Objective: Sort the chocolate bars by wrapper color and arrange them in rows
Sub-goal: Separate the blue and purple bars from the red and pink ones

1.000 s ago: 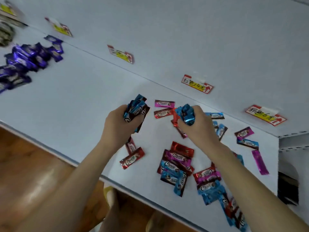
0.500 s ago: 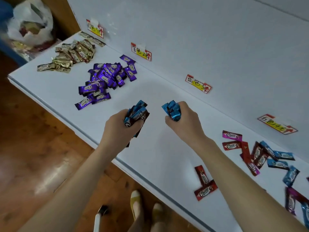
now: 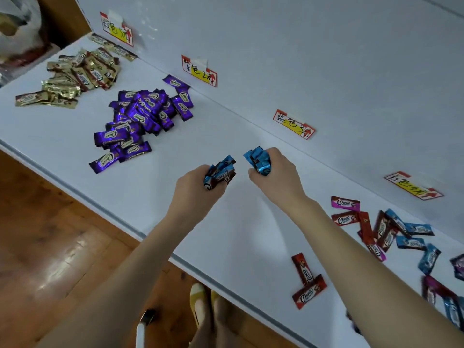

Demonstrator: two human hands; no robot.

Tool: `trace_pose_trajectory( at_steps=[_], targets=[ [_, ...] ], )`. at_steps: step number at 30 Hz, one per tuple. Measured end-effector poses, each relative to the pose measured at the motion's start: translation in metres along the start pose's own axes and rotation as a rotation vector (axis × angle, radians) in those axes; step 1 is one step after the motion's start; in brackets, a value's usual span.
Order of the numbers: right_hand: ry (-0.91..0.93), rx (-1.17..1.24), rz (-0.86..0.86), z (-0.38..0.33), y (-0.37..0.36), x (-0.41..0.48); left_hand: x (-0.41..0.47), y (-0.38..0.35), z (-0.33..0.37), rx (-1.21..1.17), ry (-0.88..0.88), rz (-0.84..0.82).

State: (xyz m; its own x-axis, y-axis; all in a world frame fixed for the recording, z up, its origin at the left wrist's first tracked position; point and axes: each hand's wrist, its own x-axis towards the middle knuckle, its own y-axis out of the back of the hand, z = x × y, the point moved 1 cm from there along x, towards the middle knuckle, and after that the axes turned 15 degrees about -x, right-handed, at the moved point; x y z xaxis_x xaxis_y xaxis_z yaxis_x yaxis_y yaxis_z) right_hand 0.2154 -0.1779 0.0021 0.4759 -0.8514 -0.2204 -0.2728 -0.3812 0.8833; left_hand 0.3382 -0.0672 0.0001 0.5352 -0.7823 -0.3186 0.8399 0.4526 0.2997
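My left hand (image 3: 194, 188) grips a bunch of blue chocolate bars (image 3: 221, 172) above the white table (image 3: 175, 209). Close to its right, my right hand (image 3: 276, 174) grips a second bunch of blue bars (image 3: 258, 159). Both hands hover in front of the blue label (image 3: 293, 124) on the back wall. A purple pile (image 3: 140, 119) lies to the left, and a gold pile (image 3: 77, 76) lies further left. Mixed red, pink and blue bars (image 3: 391, 232) are scattered at the right. Two red bars (image 3: 306, 280) lie near the front edge.
Paper labels are stuck along the white back wall: one above the gold pile (image 3: 116, 30), one above the purple pile (image 3: 199, 71), one at the right (image 3: 414, 185). A plastic bag (image 3: 17, 28) sits at the far left. Wooden floor and my feet (image 3: 206, 305) show below the table edge.
The view has swung left, so the purple and gold piles came into sight and the mixed bars slid right. Both hands carried their blue bars leftward to the blue label.
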Motion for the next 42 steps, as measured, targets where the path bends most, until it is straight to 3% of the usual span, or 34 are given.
trace_pose_trajectory(
  at_steps=[7,16,26,35,42],
  targets=[
    [-0.048,-0.104,-0.016,0.032,-0.011,0.029,0.039,-0.045,-0.008,0.251,-0.048,-0.074],
    [-0.063,-0.180,-0.022,0.045,-0.021,0.053,0.067,-0.060,-0.017,0.430,-0.099,-0.011],
    [-0.024,-0.098,-0.047,0.051,-0.021,0.045,0.055,-0.059,-0.011,0.436,-0.061,-0.102],
    [-0.040,-0.156,0.110,0.084,0.004,-0.003,0.004,-0.084,-0.007,0.519,-0.521,-0.171],
    [-0.140,-0.162,0.140,0.142,0.032,-0.076,-0.056,-0.127,0.001,0.625,-0.691,-0.360]
  ],
)
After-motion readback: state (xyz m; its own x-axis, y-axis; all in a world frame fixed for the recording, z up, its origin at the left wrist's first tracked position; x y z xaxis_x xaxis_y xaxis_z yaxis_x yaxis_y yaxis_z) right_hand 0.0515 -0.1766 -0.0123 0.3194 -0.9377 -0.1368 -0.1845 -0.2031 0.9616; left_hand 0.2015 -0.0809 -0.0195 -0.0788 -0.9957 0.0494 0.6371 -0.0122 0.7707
